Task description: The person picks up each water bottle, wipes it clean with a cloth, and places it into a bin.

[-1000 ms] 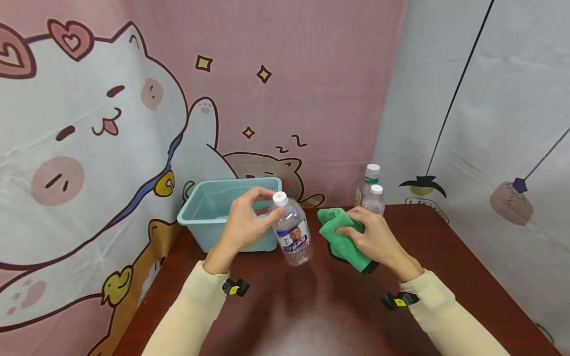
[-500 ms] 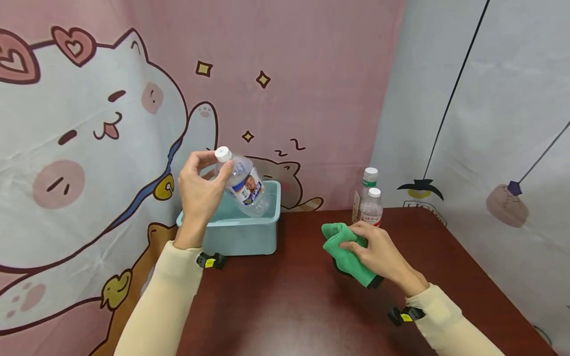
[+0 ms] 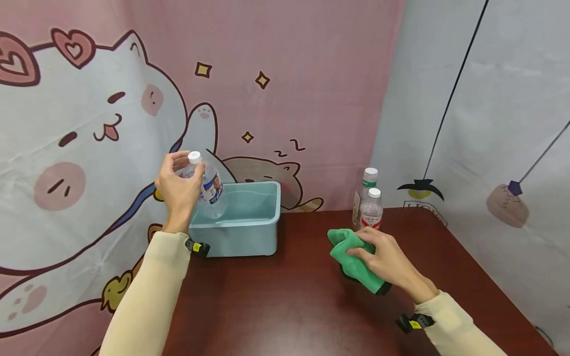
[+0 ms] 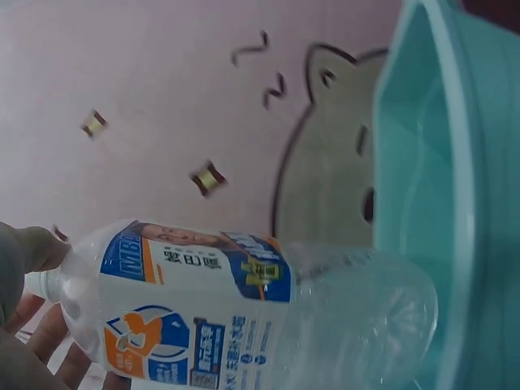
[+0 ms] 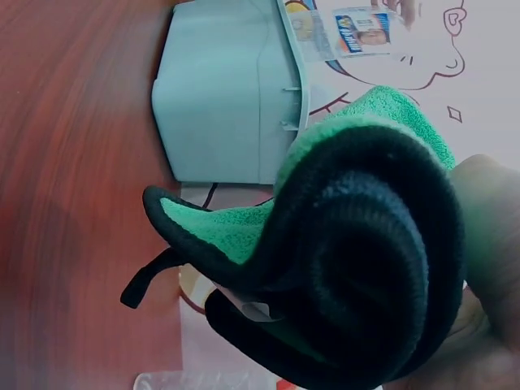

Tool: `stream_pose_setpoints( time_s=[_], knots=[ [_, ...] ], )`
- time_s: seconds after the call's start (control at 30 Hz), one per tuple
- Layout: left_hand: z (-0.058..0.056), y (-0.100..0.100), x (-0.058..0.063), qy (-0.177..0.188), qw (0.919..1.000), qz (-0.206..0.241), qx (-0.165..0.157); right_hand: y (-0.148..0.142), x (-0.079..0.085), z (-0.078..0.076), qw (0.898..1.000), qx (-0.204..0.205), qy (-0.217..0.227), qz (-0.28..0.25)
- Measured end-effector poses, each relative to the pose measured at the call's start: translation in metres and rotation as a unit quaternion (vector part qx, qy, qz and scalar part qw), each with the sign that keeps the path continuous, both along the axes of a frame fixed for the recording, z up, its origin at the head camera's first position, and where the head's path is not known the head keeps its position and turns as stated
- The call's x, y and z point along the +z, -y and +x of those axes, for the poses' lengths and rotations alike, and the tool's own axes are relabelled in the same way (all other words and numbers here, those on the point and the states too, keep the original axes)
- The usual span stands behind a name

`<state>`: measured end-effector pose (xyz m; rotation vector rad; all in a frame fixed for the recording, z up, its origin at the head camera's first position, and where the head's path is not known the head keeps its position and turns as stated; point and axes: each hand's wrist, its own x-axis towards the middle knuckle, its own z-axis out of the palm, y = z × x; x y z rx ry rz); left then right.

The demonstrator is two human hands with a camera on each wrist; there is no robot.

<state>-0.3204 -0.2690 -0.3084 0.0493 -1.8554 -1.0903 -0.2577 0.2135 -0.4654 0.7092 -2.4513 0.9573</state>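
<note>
In my head view, the left hand (image 3: 180,188) grips a clear plastic bottle (image 3: 212,192), thumb and fingers curled about its neck just below the white cap. I see the bottle tilted at the left end of the light-blue bin (image 3: 236,241); I cannot tell whether its base dips below the rim. The right hand (image 3: 392,257) pinches a folded green cloth (image 3: 354,262) between thumb and fingers, above the brown table (image 3: 285,306). Two capped bottles (image 3: 371,207) stand upright just beyond it.
</note>
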Motion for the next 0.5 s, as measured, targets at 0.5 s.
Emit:
stream_pose_setpoints(
  time_s=[0.5],
  knots=[
    [-0.015, 0.034, -0.047, 0.164, 0.9846, -0.06, 0.007, -0.027, -0.008, 0.003, 0.999, -0.028, 0.02, 0.009]
  ],
)
